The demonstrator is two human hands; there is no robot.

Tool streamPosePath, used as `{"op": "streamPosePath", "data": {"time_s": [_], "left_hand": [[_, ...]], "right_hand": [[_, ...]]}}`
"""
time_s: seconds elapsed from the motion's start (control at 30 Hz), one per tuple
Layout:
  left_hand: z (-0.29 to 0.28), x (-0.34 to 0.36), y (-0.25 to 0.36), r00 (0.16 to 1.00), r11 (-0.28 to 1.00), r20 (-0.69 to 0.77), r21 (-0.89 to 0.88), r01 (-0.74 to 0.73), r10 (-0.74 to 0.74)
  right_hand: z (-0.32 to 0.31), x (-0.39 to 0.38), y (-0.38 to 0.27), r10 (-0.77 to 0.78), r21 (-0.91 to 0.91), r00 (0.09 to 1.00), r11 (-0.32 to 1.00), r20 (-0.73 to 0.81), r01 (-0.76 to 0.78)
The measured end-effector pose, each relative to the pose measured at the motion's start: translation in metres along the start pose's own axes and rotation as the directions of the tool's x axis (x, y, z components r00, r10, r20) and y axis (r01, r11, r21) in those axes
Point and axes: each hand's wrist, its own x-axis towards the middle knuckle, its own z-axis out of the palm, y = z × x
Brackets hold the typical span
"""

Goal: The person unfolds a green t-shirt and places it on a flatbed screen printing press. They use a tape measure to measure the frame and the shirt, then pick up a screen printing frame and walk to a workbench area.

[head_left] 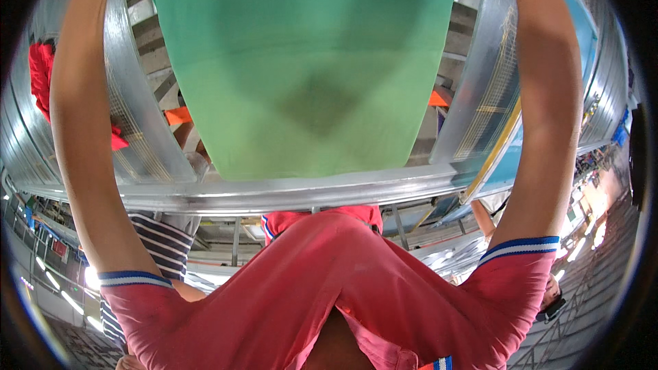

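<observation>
A green sheet of fabric [301, 48], darkened by shadows, lies flat across the middle of the view, stretched over a metal frame [329, 188] with slatted openings at its sides. My left forearm [79, 109] runs up along the left of the cloth and my right forearm [548, 109] along the right. Both reach beyond the top edge, so my hands and whatever they touch are out of sight.
Clear panels with grid markings [480, 123] flank the cloth. Red fabric [41, 75] lies at far left; orange pieces [177, 115] show in the gaps. A person in a striped shirt [161, 247] is at lower left, another person [483, 216] at right.
</observation>
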Motion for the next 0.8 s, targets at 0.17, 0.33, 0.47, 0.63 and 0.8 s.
{"op": "streamPosePath", "data": {"time_s": [0.17, 0.33, 0.47, 0.63, 0.8], "left_hand": [[0.011, 0.012, -0.033, 0.979, 0.874, 0.146, -0.447, 0.19, -0.138], [0.007, 0.008, -0.02, 0.92, 0.661, 0.337, -0.646, 0.381, -0.201], [0.01, -0.006, -0.004, 0.916, 0.776, 0.39, -0.547, 0.313, -0.095], [0.009, 0.006, -0.035, 0.883, 0.705, 0.46, -0.595, 0.386, -0.095], [0.012, 0.006, -0.05, 0.892, 0.607, 0.45, -0.698, 0.379, -0.041]], "right_hand": [[-0.001, 0.004, 0.001, 0.085, 0.054, 0.989, 0.994, 0.122, -0.092], [0.005, -0.016, -0.026, 0.041, 0.337, 0.952, 0.93, 0.302, -0.147], [-0.006, -0.01, -0.047, 0.208, -0.001, 0.826, 0.97, 0.524, -0.243], [0.004, -0.008, -0.016, 0.196, 0.216, 0.913, 0.934, 0.358, -0.285], [0.002, -0.003, 0.002, 0.142, 0.381, 0.874, 0.859, 0.464, -0.342]]}}
